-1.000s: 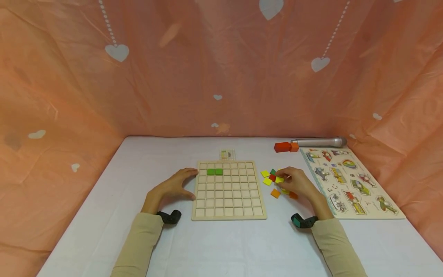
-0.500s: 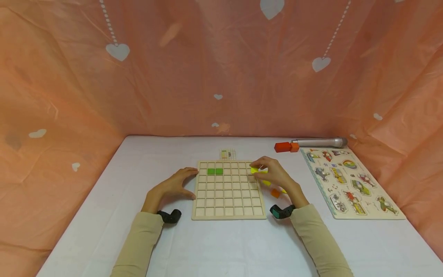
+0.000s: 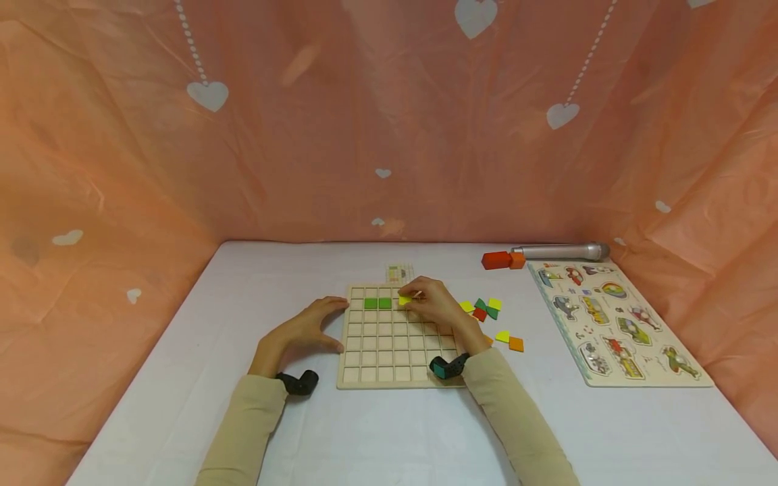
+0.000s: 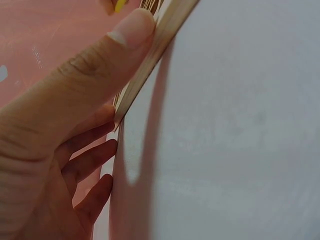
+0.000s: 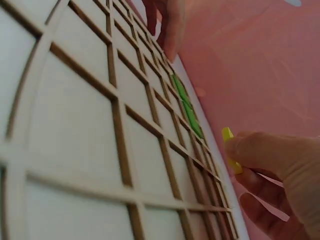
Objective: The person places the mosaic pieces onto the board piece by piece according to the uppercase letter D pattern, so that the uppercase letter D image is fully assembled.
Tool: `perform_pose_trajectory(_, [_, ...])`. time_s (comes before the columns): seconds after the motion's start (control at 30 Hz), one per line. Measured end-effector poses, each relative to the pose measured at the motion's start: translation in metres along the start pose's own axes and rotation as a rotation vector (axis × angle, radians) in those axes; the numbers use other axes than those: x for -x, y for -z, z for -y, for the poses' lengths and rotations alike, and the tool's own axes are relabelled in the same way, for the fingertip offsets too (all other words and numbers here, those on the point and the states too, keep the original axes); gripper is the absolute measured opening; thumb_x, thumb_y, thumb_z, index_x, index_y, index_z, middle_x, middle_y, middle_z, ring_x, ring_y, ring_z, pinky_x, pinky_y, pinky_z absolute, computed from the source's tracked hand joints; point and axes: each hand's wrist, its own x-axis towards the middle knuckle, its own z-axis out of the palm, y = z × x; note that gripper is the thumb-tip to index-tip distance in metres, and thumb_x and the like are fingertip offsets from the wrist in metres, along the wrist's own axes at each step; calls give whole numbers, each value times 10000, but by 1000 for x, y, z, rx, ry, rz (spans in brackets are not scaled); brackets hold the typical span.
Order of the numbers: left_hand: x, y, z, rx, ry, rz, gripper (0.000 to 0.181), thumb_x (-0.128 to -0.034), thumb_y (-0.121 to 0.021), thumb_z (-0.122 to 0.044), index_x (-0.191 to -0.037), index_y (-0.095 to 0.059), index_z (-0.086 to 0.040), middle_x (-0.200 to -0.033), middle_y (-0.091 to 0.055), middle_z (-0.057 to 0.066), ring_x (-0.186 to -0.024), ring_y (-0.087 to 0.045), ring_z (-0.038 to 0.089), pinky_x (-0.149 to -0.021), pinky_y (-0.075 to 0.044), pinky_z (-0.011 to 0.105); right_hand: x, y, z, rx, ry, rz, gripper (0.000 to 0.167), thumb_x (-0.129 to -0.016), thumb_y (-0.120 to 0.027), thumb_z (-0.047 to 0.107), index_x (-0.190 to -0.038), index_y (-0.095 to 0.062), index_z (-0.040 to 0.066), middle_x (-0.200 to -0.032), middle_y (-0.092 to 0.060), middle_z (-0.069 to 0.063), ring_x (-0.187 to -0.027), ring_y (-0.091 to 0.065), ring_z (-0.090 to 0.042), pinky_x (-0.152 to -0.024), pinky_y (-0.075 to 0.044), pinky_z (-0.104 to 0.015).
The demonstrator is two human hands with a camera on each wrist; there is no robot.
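Right hand [image 3: 439,304] shifted leftward, pinching yellow tile [image 3: 404,301]

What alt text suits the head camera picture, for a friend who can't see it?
A person's right hand holds a yellow tile in its grip over a wooden grid with two green tiles; the left hand is at the grid's left edge. Loose tiles and a picture puzzle lie to the right.
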Motion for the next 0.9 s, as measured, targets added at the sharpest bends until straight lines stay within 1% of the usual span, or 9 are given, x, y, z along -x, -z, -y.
perform_pose_trajectory(0.1, [-1,0,-1,-1,-2,3,894,-667,-836,-306,-1378,-400,15,-1422,-372,193,-1333,-288,378,-1097,-248,517,-4,-6,-1,10,-42,13,257,-818,-702,57,-1066,-679,-9,-1035,-632,-107,-948,-598,-237,-811,-526,-340])
perform_pose_trajectory(0.2, [-2,1,-1,-3,-9,1,891,-667,-836,-305,-1375,-402,20,-1420,-373,196,-1330,-290,383,-1094,-249,522,-7,-11,-3,24,-53,26,243,-837,-679,54,-1073,-679,-4,-1043,-628,-106,-959,-600,-240,-821,-525,-340])
perform_pose_trajectory(0.43, [0,0,0,2,-15,0,893,-667,-834,-313,-1373,-404,25,-1415,-378,197,-1330,-293,379,-1098,-248,513,-7,-18,-6,98,-4,15,189,-851,-658,43,-1035,-697,19,-1025,-644,-105,-940,-605,-244,-798,-519,-323])
perform_pose_trajectory(0.6, [0,0,0,3,-15,-3,896,-667,-833,-321,-1374,-403,23,-1416,-376,194,-1329,-297,375,-1096,-252,512,-6,-18,-8,122,6,6,151,-849,-668,68,-991,-717,47,-1057,-618,-130,-957,-557,-263,-772,-487,-323])
perform_pose_trajectory(0.7, [0,-1,1,0,-14,-2,889,-669,-833,-312,-1373,-404,23,-1415,-377,196,-1327,-300,375,-1095,-255,511,-4,-17,-9,120,5,9,151,-854,-665,72,-991,-723,50,-1044,-591,-143,-916,-525,-256,-720,-451,-308])
perform_pose_trajectory(0.83, [-1,-1,1,-13,-11,-3,883,-670,-835,-305,-1369,-408,25,-1412,-381,196,-1324,-306,372,-1095,-259,506,-3,-15,-8,105,4,18,166,-864,-645,56,-1012,-721,46,-980,-598,-117,-848,-509,-222,-677,-423,-272])
perform_pose_trajectory(0.9, [-1,-1,1,-6,-11,-4,885,-672,-833,-314,-1371,-406,23,-1414,-377,196,-1326,-301,375,-1095,-254,512,-2,-15,-8,102,-1,25,176,-871,-636,52,-1027,-717,49,-975,-602,-101,-846,-509,-204,-682,-418,-257])
